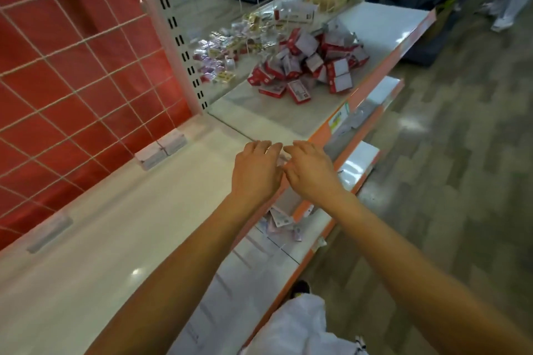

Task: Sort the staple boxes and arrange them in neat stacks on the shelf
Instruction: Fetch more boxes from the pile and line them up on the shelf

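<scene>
Head view: left hand (pixel 256 170) and right hand (pixel 311 173) meet over the shelf (pixel 115 210) front edge, nearer than the upright (pixel 184 46).
Fingers: bent downward on both; whether they grasp anything is hidden, cannot tell.
Unsorted: red-and-white heap (pixel 311 66) beyond the upright.
Stack begun: white boxes (pixel 161 148) left of the upright, backed against the mesh (pixel 85 42), probably to keep them square.

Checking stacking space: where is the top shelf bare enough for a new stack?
Bare: the wide cream shelf board in front of the small white boxes at the red back panel. Crowded: farther along, the heap of red-and-white staple boxes and small purple-yellow packets.
</scene>
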The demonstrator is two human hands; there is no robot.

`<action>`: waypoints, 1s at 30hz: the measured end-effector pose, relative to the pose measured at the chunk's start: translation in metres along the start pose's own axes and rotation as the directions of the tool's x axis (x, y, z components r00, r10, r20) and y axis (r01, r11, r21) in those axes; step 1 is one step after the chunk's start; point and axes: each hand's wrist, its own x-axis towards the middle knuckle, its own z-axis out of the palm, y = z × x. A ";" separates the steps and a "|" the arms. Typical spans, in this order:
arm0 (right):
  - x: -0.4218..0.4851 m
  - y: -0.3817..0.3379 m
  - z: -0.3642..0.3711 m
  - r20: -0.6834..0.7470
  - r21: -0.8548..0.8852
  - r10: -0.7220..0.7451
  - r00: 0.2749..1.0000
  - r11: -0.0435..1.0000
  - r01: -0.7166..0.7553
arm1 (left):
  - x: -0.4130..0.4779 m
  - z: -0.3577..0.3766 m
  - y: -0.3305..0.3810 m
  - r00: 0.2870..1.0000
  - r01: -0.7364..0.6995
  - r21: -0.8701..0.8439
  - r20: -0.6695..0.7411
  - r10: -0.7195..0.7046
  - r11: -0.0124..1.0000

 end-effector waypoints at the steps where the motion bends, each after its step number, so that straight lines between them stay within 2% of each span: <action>1: 0.010 0.010 -0.002 -0.002 0.006 0.016 1.000 1.000 -0.016 | 0.014 0.004 0.002 1.000 -0.014 -0.011 -0.003 0.014 1.000; 3: 0.030 0.027 -0.009 -0.005 0.029 0.047 0.999 0.998 -0.047 | 0.044 0.009 0.007 0.999 -0.038 -0.036 -0.010 0.037 0.999; 7: 0.071 0.062 -0.020 -0.008 0.043 0.080 0.997 0.996 -0.080 | 0.108 0.014 0.013 0.998 -0.008 -0.051 0.068 0.011 0.999; 11: 0.101 0.091 -0.029 -0.062 0.051 0.160 0.985 0.986 -0.157 | 0.151 0.026 0.019 0.998 -0.056 -0.067 -0.020 0.055 0.996; 14: 0.118 0.111 -0.034 -0.099 0.081 0.221 0.970 0.974 -0.214 | 0.179 0.032 0.027 0.992 0.110 -0.065 0.068 -0.106 0.992; 16: 0.128 0.124 -0.035 -0.116 0.092 0.241 0.964 0.969 -0.231 | 0.191 0.035 0.031 0.982 0.179 -0.051 0.070 -0.176 0.982; 19: 0.146 0.143 -0.037 -0.168 0.100 0.260 0.951 0.964 -0.246 | 0.204 0.036 0.038 0.963 0.267 -0.121 0.054 -0.263 0.956; 23: 0.168 0.159 -0.035 -0.265 0.108 0.288 0.920 0.957 -0.268 | 0.218 0.044 0.038 0.952 0.302 0.037 0.040 -0.303 0.953; 27: 0.179 0.173 -0.030 -0.280 0.116 0.252 0.926 0.967 -0.228 | 0.232 0.052 0.043 0.898 0.439 -0.085 0.078 -0.433 0.895; 30: 0.184 0.179 -0.030 -0.274 0.132 0.247 0.930 0.967 -0.218 | 0.241 0.052 0.047 0.869 0.493 -0.066 0.081 -0.488 0.868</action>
